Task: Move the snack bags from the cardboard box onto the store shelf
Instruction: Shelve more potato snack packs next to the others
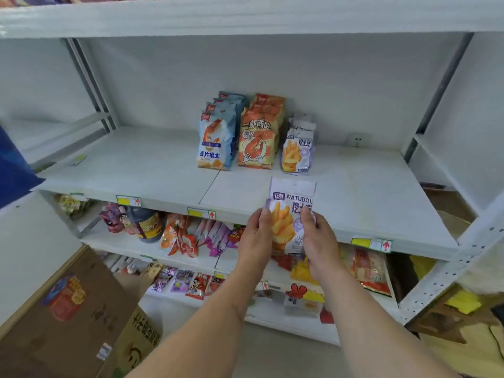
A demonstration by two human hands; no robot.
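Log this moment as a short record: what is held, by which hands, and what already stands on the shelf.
held: purple fries bag, upright, in front of the shelf edge
left hand: grips the bag's left edge
right hand: grips the bag's right edge
shelf: three rows of bags
rows, left to right: blue bags, orange bags, purple bags
box: lower left, contents unseen

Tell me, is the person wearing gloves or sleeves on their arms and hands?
No. The left hand and right hand are bare, with no gloves, rings or watch in view. Both forearms are uncovered too; no sleeve shows anywhere up to the picture's edge.
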